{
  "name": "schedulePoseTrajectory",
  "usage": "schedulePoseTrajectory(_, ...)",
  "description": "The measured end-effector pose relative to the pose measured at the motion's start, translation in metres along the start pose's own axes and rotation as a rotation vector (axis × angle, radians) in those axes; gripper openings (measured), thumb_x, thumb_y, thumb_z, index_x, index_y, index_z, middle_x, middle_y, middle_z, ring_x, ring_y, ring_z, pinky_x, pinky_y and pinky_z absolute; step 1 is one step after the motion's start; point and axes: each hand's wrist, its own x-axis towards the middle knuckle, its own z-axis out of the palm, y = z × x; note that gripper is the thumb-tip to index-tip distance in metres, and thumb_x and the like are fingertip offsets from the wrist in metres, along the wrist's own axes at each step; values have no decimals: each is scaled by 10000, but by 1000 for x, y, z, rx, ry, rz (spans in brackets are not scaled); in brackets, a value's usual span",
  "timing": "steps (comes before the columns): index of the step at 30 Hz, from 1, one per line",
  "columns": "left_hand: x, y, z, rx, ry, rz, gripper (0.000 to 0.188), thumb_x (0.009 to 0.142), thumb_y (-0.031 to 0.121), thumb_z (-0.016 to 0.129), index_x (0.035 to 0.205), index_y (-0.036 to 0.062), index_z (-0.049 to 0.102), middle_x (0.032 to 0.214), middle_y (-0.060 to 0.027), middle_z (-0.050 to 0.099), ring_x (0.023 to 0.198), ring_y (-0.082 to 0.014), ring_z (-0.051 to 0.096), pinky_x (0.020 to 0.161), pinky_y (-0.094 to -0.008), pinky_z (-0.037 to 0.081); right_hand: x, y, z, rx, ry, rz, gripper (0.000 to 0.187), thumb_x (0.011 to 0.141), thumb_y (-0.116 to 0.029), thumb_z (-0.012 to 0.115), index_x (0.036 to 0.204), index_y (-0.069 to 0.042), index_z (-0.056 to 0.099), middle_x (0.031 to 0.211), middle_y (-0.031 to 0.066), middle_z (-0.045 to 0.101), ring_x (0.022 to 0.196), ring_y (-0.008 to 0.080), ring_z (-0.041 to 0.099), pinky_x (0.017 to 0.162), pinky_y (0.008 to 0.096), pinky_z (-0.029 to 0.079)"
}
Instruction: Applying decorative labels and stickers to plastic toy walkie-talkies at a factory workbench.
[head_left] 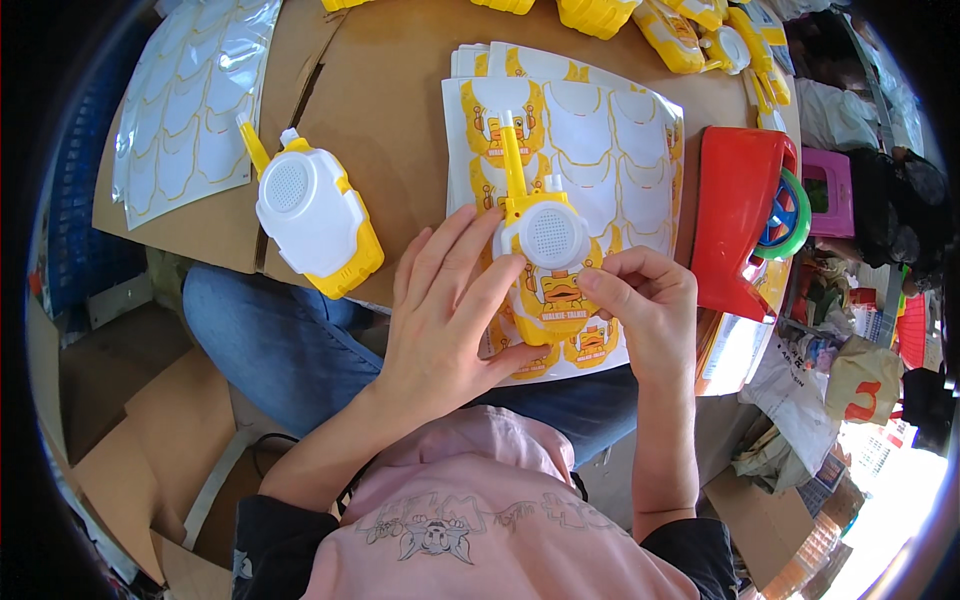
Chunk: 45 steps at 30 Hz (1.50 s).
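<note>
- Just right of the middle of the frame, the person holds a yellow and white toy walkie-talkie (543, 262) over a sticker sheet (610, 130) that lies on the brown table (400, 90).
- The left hand (450, 320) lies spread along the toy's left side, fingers long and flat against the body — more a steadying press than a clench, with the thumb tucked under the lower edge.
- The right hand (640, 300) pinches at the toy's right edge, thumb and forefinger closed on it near the orange sticker on the lower front; whether a sticker edge is also between those fingertips, I cannot tell.
- The toy looks like light, hollow, stiff plastic, smooth and a little slippery. Its thin antenna, pointing to the top of the frame, seems the part most likely to bend or snap — the broad body sides look like the safer hold.
- The sheet under it is glossy paper, limp, with several shapes already peeled away.
- A second walkie-talkie (315, 215) lies on the table at the left of centre, apart from both hands.
- An emptied backing sheet (190, 100) sits in the upper left.
- A red plastic toy (740, 215) stands at the right, and more yellow toys (690, 30) line the top edge.
</note>
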Motion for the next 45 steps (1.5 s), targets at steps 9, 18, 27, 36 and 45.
schedulePoseTrajectory(9,0,-2,-2,52,12,5,805,588,392,867,1263,101,539,1393,-197,485,1338,-378,414,1042,-569,327,-3,-5,2,-80,0,-38,133,794,-30,779,861,40,688,761,66,692,661,75,637,594,186,510)
schedulePoseTrajectory(18,1,-4,-1,57,29,12,804,571,404,868,1252,115,554,1387,-172,498,1326,-362,433,1034,-561,333,-2,-3,0,-217,5,-114,138,804,-30,777,870,56,690,779,44,684,706,66,627,625,190,515)
schedulePoseTrajectory(27,1,-4,-2,72,15,6,802,576,426,860,1249,107,561,1386,-169,500,1320,-359,438,1036,-558,328,-1,-1,-1,-185,-7,-104,124,811,-24,767,864,53,685,783,39,675,705,64,619,623,191,510)
schedulePoseTrajectory(36,1,-5,0,77,21,19,771,614,450,843,1242,99,566,1387,-178,497,1304,-364,445,1029,-559,329,-1,-1,-1,-162,-15,-101,129,815,-25,763,869,55,678,777,38,668,694,60,610,603,190,505)
schedulePoseTrajectory(45,1,-5,2,82,34,39,734,644,466,822,1223,95,566,1405,-184,488,1334,-368,420,1036,-555,324,0,0,-1,-154,-10,-93,127,820,-32,759,863,54,674,772,45,671,682,65,625,592,190,508)
